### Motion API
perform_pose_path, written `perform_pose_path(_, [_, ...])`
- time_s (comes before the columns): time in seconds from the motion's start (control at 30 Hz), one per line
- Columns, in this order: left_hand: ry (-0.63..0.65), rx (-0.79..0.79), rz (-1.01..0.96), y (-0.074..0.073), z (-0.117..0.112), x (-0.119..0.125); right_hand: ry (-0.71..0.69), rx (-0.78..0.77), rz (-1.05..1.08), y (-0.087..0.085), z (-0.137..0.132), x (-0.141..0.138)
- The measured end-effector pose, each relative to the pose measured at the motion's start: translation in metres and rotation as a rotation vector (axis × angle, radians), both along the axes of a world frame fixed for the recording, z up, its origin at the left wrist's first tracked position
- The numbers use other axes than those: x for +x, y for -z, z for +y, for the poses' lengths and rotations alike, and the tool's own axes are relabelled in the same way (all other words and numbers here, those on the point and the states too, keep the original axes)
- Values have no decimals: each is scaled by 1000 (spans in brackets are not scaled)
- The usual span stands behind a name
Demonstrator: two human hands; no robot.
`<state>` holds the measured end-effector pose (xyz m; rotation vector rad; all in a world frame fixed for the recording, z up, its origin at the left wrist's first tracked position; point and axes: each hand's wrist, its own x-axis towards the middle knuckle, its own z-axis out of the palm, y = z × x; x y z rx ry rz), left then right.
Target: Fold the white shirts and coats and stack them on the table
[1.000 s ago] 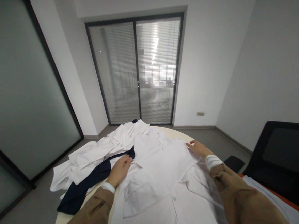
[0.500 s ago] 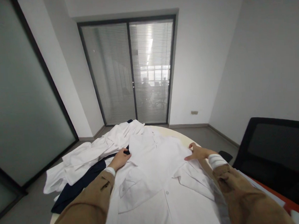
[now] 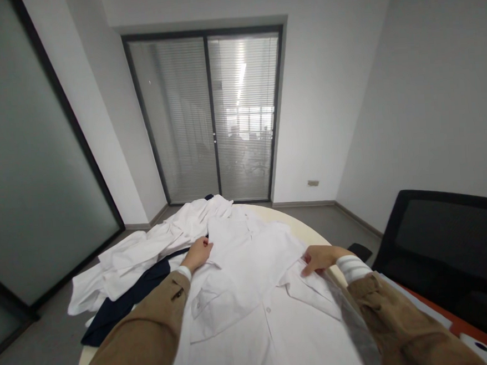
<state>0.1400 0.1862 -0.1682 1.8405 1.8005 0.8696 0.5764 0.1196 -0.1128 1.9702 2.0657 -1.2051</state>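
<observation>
A white button-up shirt [image 3: 249, 271] lies spread on the round table [image 3: 314, 233], with one button visible and its sleeves folded in across the front. My left hand [image 3: 198, 253] is closed on the shirt's left edge near the far end, thumb and fingertips pinched together. On the opposite edge, my right hand [image 3: 319, 259] is pinched shut on the shirt's cloth, fingers bent downward. Part of the shirt's near end runs out of view.
Left of the shirt lie more white garments [image 3: 136, 257] in a loose heap, with a dark navy garment [image 3: 127, 302] beneath. A black mesh chair [image 3: 448, 240] stands at the right. A white object [image 3: 480, 349] sits at the lower right. Glass doors [image 3: 214, 118] are ahead.
My right hand has come slightly nearer, and its spread fingers have closed on the shirt's right edge. My left fingers have closed on the left edge. The view has shifted slightly.
</observation>
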Motion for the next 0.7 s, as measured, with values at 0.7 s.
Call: perform_pose_path(0.7, [33,263,488,-28,-47,-19,44,117,-264,-11,6,-2])
